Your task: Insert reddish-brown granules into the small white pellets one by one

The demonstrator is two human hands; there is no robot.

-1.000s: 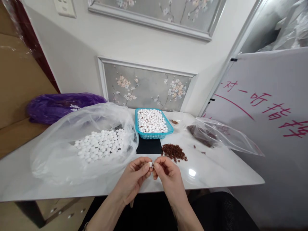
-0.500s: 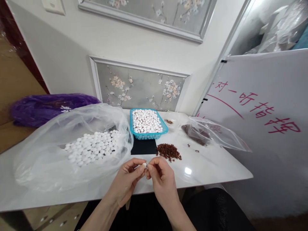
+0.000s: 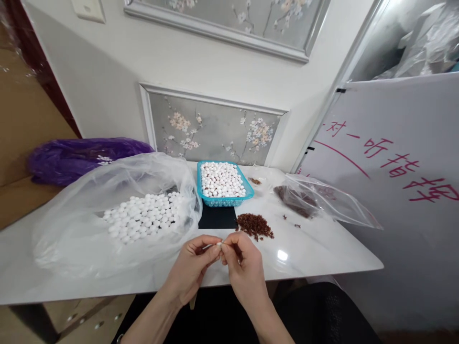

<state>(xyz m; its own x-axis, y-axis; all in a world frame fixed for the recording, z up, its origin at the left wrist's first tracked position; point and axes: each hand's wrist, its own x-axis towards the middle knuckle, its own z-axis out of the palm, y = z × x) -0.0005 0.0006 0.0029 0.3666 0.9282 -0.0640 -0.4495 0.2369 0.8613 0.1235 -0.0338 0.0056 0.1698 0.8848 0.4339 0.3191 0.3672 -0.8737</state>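
Near the table's front edge, my left hand [image 3: 195, 263] and my right hand [image 3: 244, 263] meet fingertip to fingertip. Both pinch a small white ball [image 3: 219, 244], mostly covered by the fingers. Beyond them a blue basket [image 3: 225, 201] is filled with white balls [image 3: 221, 179] and stands partly on a black mat [image 3: 218, 218]. To the left, a translucent plastic bag [image 3: 79, 243] lies open with many white balls [image 3: 143, 215] inside. A pile of small reddish-brown pieces [image 3: 254, 225] lies just beyond my right hand.
On the white table [image 3: 322, 253], a clear bag of brown pieces [image 3: 296, 199] lies at the right, with two loose pieces before it. A purple bag [image 3: 71, 162] is at the back left. A whiteboard [image 3: 401, 239] stands right of the table.
The view has shifted slightly, so the table things appear a little farther right. The white ball now shows less between my fingertips; both hands still pinch it.
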